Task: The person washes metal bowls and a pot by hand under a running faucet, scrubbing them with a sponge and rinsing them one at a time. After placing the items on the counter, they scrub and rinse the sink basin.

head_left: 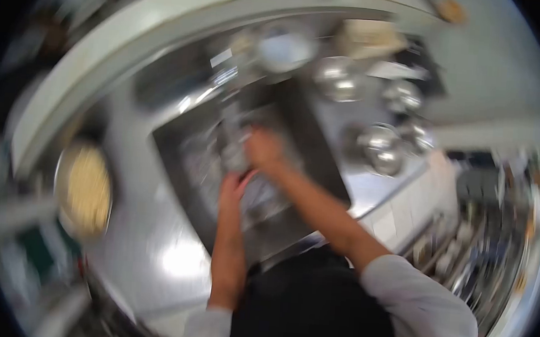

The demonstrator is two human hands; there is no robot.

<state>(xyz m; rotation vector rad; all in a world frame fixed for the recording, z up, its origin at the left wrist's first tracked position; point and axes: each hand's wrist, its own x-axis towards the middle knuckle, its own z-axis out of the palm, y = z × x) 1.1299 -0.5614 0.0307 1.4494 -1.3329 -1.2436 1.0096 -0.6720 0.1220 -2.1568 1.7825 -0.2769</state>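
Steel counter (137,228) surrounds a deep sink (320,166), with shiny metal bowls (381,150) on the right and a round container of pale yellow food (87,190) on the left. Inside the sink, the left hand (234,186) and right hand (264,148) are close together at a blurred, pale object (234,158). Blur hides whether either hand's fingers are apart, together or gripping it.

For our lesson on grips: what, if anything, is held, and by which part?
It cannot be told: the left hand and right hand are close together over the sink, and blur hides whether the fingers hold anything, or by which part.
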